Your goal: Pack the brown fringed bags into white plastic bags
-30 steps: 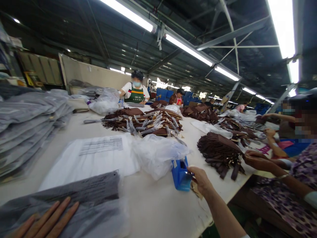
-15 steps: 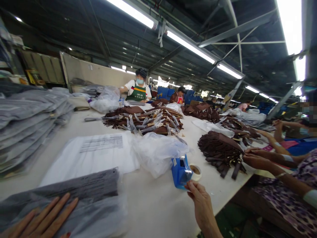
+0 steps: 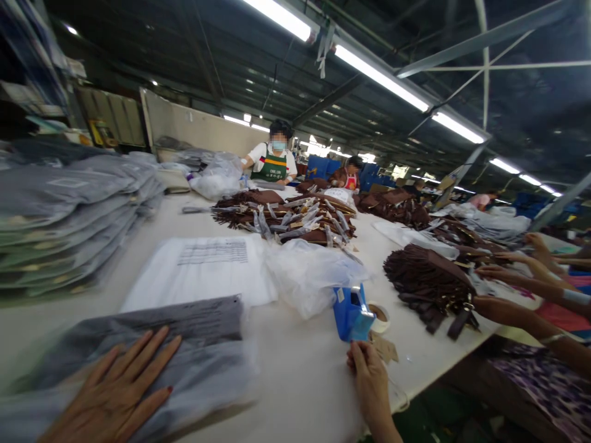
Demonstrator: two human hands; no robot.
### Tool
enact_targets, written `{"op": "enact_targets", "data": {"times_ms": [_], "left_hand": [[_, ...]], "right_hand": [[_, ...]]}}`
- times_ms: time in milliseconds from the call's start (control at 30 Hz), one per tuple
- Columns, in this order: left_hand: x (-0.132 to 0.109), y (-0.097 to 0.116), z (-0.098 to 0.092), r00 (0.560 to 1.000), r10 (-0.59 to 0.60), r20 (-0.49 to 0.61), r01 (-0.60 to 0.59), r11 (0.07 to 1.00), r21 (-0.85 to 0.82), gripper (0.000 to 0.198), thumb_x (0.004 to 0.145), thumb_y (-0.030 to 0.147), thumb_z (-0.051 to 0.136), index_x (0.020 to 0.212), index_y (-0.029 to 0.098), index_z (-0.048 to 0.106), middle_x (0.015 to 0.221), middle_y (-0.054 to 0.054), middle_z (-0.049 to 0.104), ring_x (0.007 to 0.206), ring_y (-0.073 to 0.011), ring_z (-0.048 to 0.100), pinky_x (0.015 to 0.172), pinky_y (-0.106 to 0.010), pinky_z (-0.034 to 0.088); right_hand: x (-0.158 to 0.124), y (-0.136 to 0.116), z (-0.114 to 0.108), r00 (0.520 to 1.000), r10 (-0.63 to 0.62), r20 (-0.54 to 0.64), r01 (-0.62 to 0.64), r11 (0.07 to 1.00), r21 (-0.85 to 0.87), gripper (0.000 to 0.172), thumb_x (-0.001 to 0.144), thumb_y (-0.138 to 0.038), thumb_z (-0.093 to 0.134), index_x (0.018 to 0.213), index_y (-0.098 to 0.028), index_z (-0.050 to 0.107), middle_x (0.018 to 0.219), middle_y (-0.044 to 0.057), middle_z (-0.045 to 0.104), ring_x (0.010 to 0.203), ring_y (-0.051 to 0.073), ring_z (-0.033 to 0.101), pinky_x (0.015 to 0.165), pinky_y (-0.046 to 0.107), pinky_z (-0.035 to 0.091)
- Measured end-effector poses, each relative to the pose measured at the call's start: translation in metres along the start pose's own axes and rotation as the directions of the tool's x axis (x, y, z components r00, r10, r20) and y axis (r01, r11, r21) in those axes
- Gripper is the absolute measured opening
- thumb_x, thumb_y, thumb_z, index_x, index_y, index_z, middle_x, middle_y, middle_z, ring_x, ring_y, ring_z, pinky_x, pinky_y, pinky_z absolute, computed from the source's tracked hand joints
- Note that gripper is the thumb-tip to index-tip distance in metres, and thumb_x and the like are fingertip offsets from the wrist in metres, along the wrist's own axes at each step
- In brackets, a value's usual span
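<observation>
My left hand (image 3: 132, 384) lies flat with fingers spread on a grey item in a clear plastic bag (image 3: 203, 360), at the near left of the table. My right hand (image 3: 369, 378) is closed in a pinch just in front of a blue tape dispenser (image 3: 347, 314). Whatever sits between its thumb and fingertip is too small to make out. A roll of tape (image 3: 381, 317) leans by the dispenser's right side, and a brown card tag (image 3: 384, 349) lies beside my right hand.
Stacked bagged grey items (image 3: 78, 209) rise at the left. White plastic bags (image 3: 198, 264) and a crumpled clear bag (image 3: 305, 271) lie mid-table. Brown tasselled pieces (image 3: 427, 283) are heaped right and behind. Co-workers' hands (image 3: 503, 307) reach in from the right; a person (image 3: 274, 163) stands opposite.
The view has turned left, so things sit further right. My right hand has drawn slightly back from the dispenser, uncovering the brown tag. My left hand stays flat on the bagged item.
</observation>
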State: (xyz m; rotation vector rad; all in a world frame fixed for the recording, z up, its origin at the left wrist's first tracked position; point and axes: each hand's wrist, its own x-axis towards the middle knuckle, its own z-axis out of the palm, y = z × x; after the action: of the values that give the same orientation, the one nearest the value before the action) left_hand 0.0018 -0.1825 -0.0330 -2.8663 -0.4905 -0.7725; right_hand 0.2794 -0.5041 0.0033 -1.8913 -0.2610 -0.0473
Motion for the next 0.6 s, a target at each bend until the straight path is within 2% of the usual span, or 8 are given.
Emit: {"op": "enact_targets", "data": {"times_ms": [67,133,167,233,300,367,467,600], "left_hand": [[0.006,0.008,-0.018,1.000,0.017,0.020,-0.017,1.000,0.026,0.060,0.087,0.041,0.037,0.140,0.035,0.009,0.138,-0.006,0.042,0.123,-0.0262,0.043,0.103,-0.048,0.026],[0.011,0.014,-0.032,0.991,0.049,0.127,-0.057,0.997,0.058,0.058,0.088,0.047,0.038,0.140,0.029,0.020,0.141,-0.009,0.037,0.127,-0.0280,0.039,0.102,-0.049,0.028],[0.013,0.015,-0.037,0.980,0.037,0.197,-0.051,0.997,0.067,0.057,0.088,0.048,0.037,0.139,0.027,0.025,0.142,-0.010,0.035,0.128,-0.0280,0.036,0.102,-0.049,0.028],[0.016,0.017,-0.042,0.958,0.006,0.287,-0.025,0.998,0.065,0.056,0.089,0.048,0.037,0.139,0.024,0.028,0.144,-0.011,0.031,0.131,-0.0288,0.032,0.102,-0.050,0.028],[0.017,0.018,-0.044,0.944,-0.021,0.330,0.006,0.999,0.045,0.057,0.089,0.049,0.036,0.139,0.023,0.026,0.145,-0.012,0.029,0.132,-0.0294,0.028,0.103,-0.051,0.026],[0.017,0.020,-0.046,0.940,-0.035,0.340,0.030,0.999,0.018,0.058,0.089,0.049,0.037,0.139,0.023,0.025,0.145,-0.013,0.028,0.133,-0.0299,0.025,0.104,-0.053,0.024],[0.015,0.023,-0.048,0.946,-0.040,0.322,0.048,0.999,-0.018,0.059,0.089,0.050,0.038,0.139,0.023,0.026,0.145,-0.014,0.027,0.133,-0.0305,0.024,0.105,-0.054,0.022],[0.016,0.023,-0.051,0.950,-0.048,0.308,0.065,0.997,-0.043,0.058,0.089,0.050,0.037,0.139,0.022,0.027,0.145,-0.014,0.028,0.133,-0.0314,0.025,0.104,-0.055,0.022]], "right_hand": [[-0.013,-0.005,0.001,0.992,-0.034,0.124,0.042,0.997,-0.068,0.038,0.068,-0.059,0.056,0.074,-0.022,0.058,0.063,0.001,0.060,0.059,0.018,0.058,0.057,0.030,0.049],[-0.021,-0.014,0.004,0.939,-0.157,0.306,0.212,0.964,-0.157,0.034,0.069,-0.057,0.057,0.075,-0.023,0.060,0.065,0.002,0.062,0.060,0.018,0.059,0.058,0.029,0.048],[-0.024,-0.022,0.008,0.877,-0.243,0.414,0.343,0.921,-0.186,0.030,0.072,-0.054,0.056,0.077,-0.025,0.061,0.068,0.002,0.063,0.061,0.018,0.059,0.059,0.028,0.048],[-0.026,-0.043,0.017,0.684,-0.362,0.634,0.569,0.808,-0.153,0.023,0.078,-0.048,0.051,0.078,-0.027,0.059,0.070,0.001,0.064,0.061,0.017,0.059,0.057,0.026,0.046],[-0.027,-0.073,0.030,0.478,-0.359,0.801,0.694,0.714,-0.094,0.020,0.084,-0.041,0.046,0.073,-0.027,0.055,0.067,0.000,0.061,0.059,0.015,0.057,0.055,0.024,0.043],[-0.029,-0.105,0.044,0.312,-0.288,0.906,0.770,0.635,-0.063,0.024,0.088,-0.038,0.040,0.070,-0.025,0.050,0.066,-0.001,0.056,0.058,0.013,0.054,0.055,0.025,0.039],[-0.030,-0.143,0.072,0.142,-0.178,0.974,0.837,0.547,-0.022,0.027,0.091,-0.036,0.032,0.073,-0.024,0.048,0.070,0.000,0.054,0.062,0.013,0.051,0.059,0.026,0.035],[-0.024,-0.162,0.114,0.004,-0.116,0.993,0.887,0.458,0.050,0.025,0.091,-0.029,0.032,0.074,-0.022,0.048,0.072,0.000,0.053,0.064,0.013,0.048,0.060,0.025,0.032]]}}
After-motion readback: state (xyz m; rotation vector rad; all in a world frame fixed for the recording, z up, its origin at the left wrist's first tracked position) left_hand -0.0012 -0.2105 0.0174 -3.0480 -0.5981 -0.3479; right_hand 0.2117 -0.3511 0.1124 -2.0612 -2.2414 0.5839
